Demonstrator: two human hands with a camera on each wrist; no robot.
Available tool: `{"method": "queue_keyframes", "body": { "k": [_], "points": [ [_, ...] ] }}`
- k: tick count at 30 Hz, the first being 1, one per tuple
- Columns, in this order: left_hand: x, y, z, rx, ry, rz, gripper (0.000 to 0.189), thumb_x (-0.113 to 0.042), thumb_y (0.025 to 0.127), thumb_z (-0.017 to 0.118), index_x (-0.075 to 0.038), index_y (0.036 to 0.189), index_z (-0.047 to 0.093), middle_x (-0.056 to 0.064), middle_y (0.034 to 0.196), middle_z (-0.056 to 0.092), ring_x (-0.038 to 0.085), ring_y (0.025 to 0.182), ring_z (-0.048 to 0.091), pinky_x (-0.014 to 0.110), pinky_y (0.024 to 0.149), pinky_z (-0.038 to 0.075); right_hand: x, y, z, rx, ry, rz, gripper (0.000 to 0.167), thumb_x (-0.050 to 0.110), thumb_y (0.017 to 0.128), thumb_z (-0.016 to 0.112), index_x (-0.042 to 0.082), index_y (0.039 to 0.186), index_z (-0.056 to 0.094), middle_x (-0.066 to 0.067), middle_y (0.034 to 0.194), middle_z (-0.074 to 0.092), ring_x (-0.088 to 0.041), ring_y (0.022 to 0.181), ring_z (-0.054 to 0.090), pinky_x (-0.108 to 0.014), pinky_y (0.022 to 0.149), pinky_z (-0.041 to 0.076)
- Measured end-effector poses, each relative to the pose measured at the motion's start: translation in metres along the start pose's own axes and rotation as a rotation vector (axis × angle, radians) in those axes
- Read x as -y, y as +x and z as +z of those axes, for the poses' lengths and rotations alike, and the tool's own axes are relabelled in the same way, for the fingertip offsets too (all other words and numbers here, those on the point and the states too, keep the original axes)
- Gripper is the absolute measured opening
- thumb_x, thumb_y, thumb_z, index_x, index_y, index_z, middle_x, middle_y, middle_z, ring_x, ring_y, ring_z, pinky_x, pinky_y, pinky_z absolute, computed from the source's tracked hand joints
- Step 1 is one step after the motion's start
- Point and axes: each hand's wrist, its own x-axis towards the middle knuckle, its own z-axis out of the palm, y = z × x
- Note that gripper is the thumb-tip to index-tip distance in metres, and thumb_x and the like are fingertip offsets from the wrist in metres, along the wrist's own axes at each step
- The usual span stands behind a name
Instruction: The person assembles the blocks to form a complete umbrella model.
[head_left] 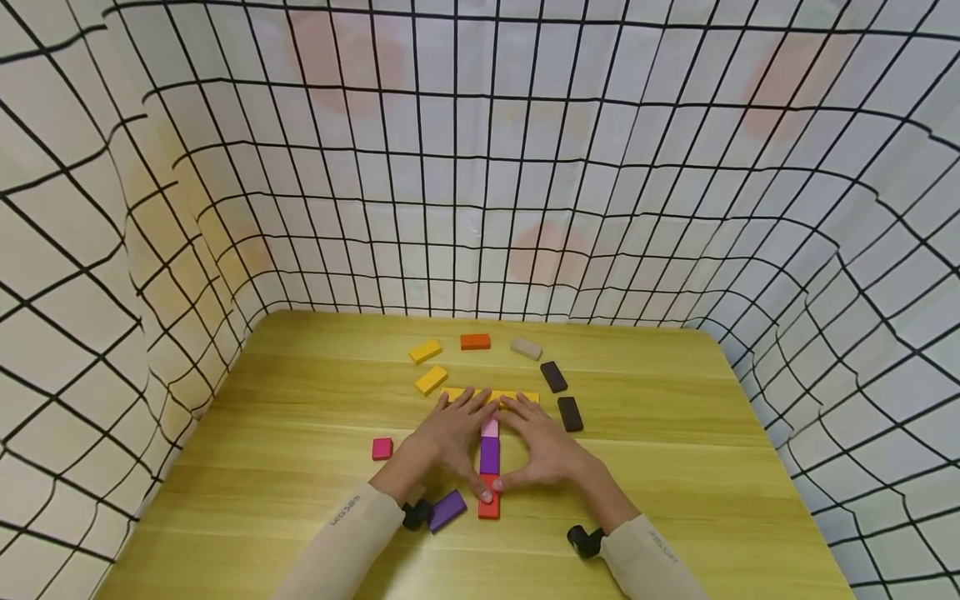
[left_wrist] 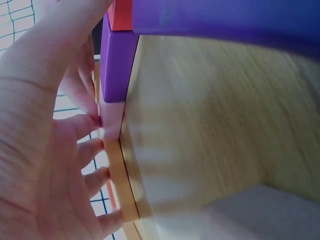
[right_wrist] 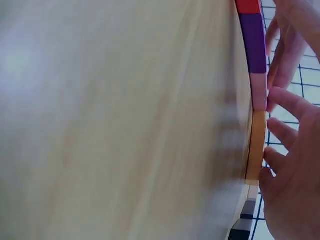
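Blocks lie in a T on the wooden table: a yellow-orange bar (head_left: 529, 398) across the far end, then a pink block (head_left: 490, 427), a purple block (head_left: 490, 456) and a red block (head_left: 489, 508) running toward me. My left hand (head_left: 442, 437) spreads over its left side, fingertips on the bar and thumb on the red block. Mirroring it, my right hand (head_left: 546, 450) reaches the bar with its fingers, its thumb at the red block. In the wrist views, fingertips of the left hand (left_wrist: 55, 165) and right hand (right_wrist: 295, 165) touch the tops of the pink and yellow-orange pieces.
Loose around the T lie two yellow blocks (head_left: 431, 380), an orange block (head_left: 475, 342), a beige block (head_left: 527, 348), two black blocks (head_left: 570, 414) and a crimson block (head_left: 382, 449). Another purple block (head_left: 447, 511) is by my left wrist. Gridded white cloth (head_left: 480, 183) surrounds the table (head_left: 675, 467).
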Motion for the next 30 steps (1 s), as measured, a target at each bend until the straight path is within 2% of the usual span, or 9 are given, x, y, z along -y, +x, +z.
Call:
{"method": "queue_keyframes", "body": {
  "k": [4, 7, 11, 19, 23, 30],
  "points": [
    [-0.002, -0.001, 0.002, 0.004, 0.008, 0.009, 0.153, -0.095, 0.047, 0.074, -0.024, 0.168, 0.011, -0.002, 0.175, 0.005, 0.031, 0.162, 0.004, 0.065, 0.126, 0.011, -0.003, -0.005, -0.006, -0.035, 0.093, 0.016, 0.109, 0.078, 0.072, 0.076, 0.029, 0.161, 0.036, 0.001, 0.173, 0.019, -0.032, 0.161, 0.008, -0.069, 0.12, 0.027],
    [-0.004, -0.003, 0.002, 0.015, 0.006, 0.004, 0.152, -0.094, 0.048, 0.074, -0.024, 0.168, 0.012, -0.006, 0.175, 0.006, 0.031, 0.162, 0.004, 0.066, 0.126, 0.011, -0.008, -0.01, -0.014, -0.08, 0.135, 0.04, 0.102, 0.072, 0.076, 0.077, 0.027, 0.16, 0.039, -0.001, 0.172, 0.023, -0.034, 0.16, 0.017, -0.068, 0.118, 0.031],
    [-0.005, -0.003, 0.0, 0.018, -0.006, -0.013, 0.151, -0.091, 0.047, 0.077, -0.025, 0.167, 0.014, -0.007, 0.175, 0.008, 0.03, 0.162, 0.005, 0.066, 0.126, 0.01, -0.018, -0.013, -0.028, -0.158, 0.133, 0.073, 0.09, 0.062, 0.083, 0.078, 0.02, 0.156, 0.045, -0.007, 0.168, 0.032, -0.038, 0.154, 0.032, -0.066, 0.117, 0.035],
    [-0.003, -0.002, -0.003, -0.01, -0.019, 0.008, 0.152, -0.09, 0.048, 0.079, -0.022, 0.167, 0.015, -0.005, 0.175, 0.01, 0.032, 0.162, 0.007, 0.065, 0.126, 0.01, -0.052, -0.023, -0.045, -0.284, 0.143, 0.152, 0.073, 0.044, 0.091, 0.078, 0.009, 0.15, 0.051, -0.017, 0.158, 0.046, -0.044, 0.145, 0.042, -0.065, 0.115, 0.038],
    [-0.003, -0.002, -0.002, -0.015, -0.019, 0.012, 0.151, -0.089, 0.048, 0.079, -0.021, 0.167, 0.015, -0.005, 0.175, 0.01, 0.031, 0.162, 0.007, 0.066, 0.126, 0.01, -0.065, -0.03, -0.048, -0.298, 0.16, 0.169, 0.07, 0.037, 0.091, 0.08, 0.006, 0.148, 0.053, -0.02, 0.155, 0.048, -0.046, 0.142, 0.045, -0.066, 0.114, 0.039],
    [-0.004, -0.003, -0.002, -0.014, -0.015, 0.004, 0.15, -0.088, 0.05, 0.08, -0.022, 0.167, 0.015, -0.006, 0.175, 0.009, 0.031, 0.162, 0.006, 0.066, 0.126, 0.011, -0.079, -0.037, -0.043, -0.253, 0.174, 0.185, 0.074, 0.029, 0.087, 0.085, 0.003, 0.148, 0.052, -0.021, 0.15, 0.052, -0.043, 0.134, 0.054, -0.059, 0.11, 0.046]
  ]
}}
